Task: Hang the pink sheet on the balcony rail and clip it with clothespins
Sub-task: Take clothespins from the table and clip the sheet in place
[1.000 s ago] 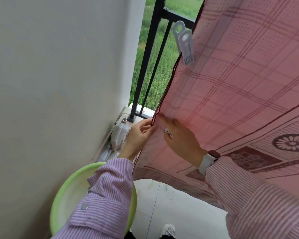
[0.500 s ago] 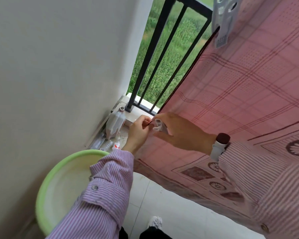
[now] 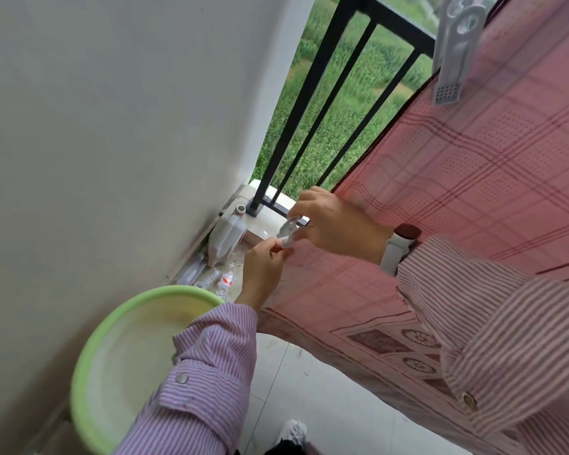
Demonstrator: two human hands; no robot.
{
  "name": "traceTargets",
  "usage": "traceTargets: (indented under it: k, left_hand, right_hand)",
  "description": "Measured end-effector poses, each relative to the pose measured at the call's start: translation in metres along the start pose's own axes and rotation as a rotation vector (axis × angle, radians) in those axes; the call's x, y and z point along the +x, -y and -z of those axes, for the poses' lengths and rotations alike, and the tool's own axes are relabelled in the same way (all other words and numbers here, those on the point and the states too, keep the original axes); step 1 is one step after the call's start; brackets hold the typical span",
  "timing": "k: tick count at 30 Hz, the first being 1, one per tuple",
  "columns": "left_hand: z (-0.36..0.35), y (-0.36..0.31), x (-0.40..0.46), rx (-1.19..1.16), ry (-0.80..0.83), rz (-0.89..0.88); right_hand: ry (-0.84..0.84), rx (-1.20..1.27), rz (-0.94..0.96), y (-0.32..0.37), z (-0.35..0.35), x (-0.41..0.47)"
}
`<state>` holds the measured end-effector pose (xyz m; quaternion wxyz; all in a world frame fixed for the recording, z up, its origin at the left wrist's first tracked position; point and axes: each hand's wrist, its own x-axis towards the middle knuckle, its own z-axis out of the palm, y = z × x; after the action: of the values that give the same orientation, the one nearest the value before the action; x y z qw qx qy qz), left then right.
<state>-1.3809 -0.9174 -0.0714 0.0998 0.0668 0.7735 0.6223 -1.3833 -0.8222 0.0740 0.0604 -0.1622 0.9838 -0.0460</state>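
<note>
One big clothespin (image 3: pixel 454 50) already clips the pink sheet (image 3: pixel 473 178) to the balcony rail (image 3: pixel 398 24), high above both hands. The right hand (image 3: pixel 335 224) pinches a small clothespin (image 3: pixel 288 233) at the sheet's edge, and the left hand (image 3: pixel 263 267) pinches that edge just below. This clip looks not yet on. Below the left hand, the green basin (image 3: pixel 89 356) looks empty.

The sheet (image 3: pixel 473 178) is thin woven cloth, matt, with a dotted weave and printed checks. The rail (image 3: pixel 312 96) looks like painted metal with a dull black finish, the peg (image 3: pixel 452 50) on it pale matt plastic, and the basin (image 3: pixel 119 353) smooth, slightly glossy green plastic. The sleeves (image 3: pixel 207 376) are striped cloth, the wall (image 3: pixel 112 126) matt plaster, and the floor (image 3: pixel 312 405) probably glazed tile.
</note>
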Motion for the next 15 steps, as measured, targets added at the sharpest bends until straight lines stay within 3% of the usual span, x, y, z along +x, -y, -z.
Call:
traceTargets:
  k: [6, 11, 15]
  left_hand:
    - [0.0, 0.002, -0.001, 0.065, -0.03, 0.014]
    - [0.0, 0.0, -0.004, 0.086, -0.048, -0.003]
    - [0.001, -0.002, -0.004, 0.121, -0.031, -0.013]
  right_hand:
    - [0.033, -0.111, -0.012, 0.001, 0.002, 0.001]
    - [0.113, -0.38, 0.034, 0.002, -0.003, 0.001]
    - [0.052, -0.532, 0.097, 0.001, -0.008, -0.002]
